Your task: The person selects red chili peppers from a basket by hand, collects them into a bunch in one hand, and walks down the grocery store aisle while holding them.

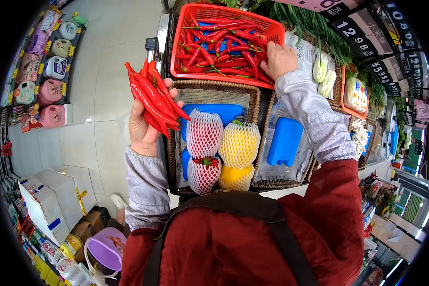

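Observation:
A bunch of long red chili peppers [152, 95] is held in my left hand [145, 128], its fingers wrapped around them, left of the baskets. My right hand [280, 59] reaches over the right side of a red plastic basket [175, 66] filled with more red chili peppers [219, 40]. Its fingertips dip down among the peppers and are partly hidden, so I cannot see whether they grip one. Just below the red basket, a wicker basket [255, 102] holds bell peppers in foam nets, including a yellow bell pepper [239, 143] and a red bell pepper [206, 174].
A second wicker basket [291, 182] contains a blue ice pack [284, 142] on newspaper. Packaged vegetables [355, 94] and price signs [362, 31] line the right. Detergent bottles [52, 90] stand on shelves at left. A purple bucket [106, 250] and white boxes [57, 200] are at lower left.

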The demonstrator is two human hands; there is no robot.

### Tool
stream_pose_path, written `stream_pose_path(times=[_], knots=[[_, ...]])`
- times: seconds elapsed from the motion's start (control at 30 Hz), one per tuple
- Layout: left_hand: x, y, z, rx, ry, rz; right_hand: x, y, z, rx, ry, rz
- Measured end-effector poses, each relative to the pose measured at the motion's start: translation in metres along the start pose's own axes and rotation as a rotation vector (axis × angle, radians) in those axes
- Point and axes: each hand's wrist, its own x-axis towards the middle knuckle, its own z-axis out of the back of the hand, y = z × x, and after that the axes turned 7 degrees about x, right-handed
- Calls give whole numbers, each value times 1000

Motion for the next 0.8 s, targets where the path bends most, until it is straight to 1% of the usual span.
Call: stream_pose_path(times=[0.07,0.13,0.17,0.23,0.27,0.33,0.37,0.43,0.5,0.53,0.57,0.67,0.77,0.8], knots=[[0,0,-1,-2,2,1,6,-6,-2,23,23,-18],[0,0,-1,-8,5,4,11,-8,3,182,55,-106],[0,0,-2,0,4,3,12,-7,10,180,56,-104],[0,-1,-2,8,1,-1,10,-5,26,286,179,-181],[0,-1,-2,16,0,-3,8,-1,26,286,179,-180],[0,0,-2,23,1,-1,2,7,23,871,289,-93],[1,0,-2,18,1,-2,-3,17,18,976,272,-31],[1,0,-3,13,3,1,-7,27,17,930,212,-8],[1,0,-2,9,9,1,1,15,7,763,104,10],[0,0,-2,10,8,0,6,10,8,671,101,-82],[0,0,-2,8,11,1,7,8,11,505,146,-194],[1,-1,-3,17,10,4,11,4,1,429,171,-217],[2,-1,-4,24,8,10,13,13,-10,392,111,-186],[2,-1,-5,16,13,16,12,16,-14,314,45,-161]])
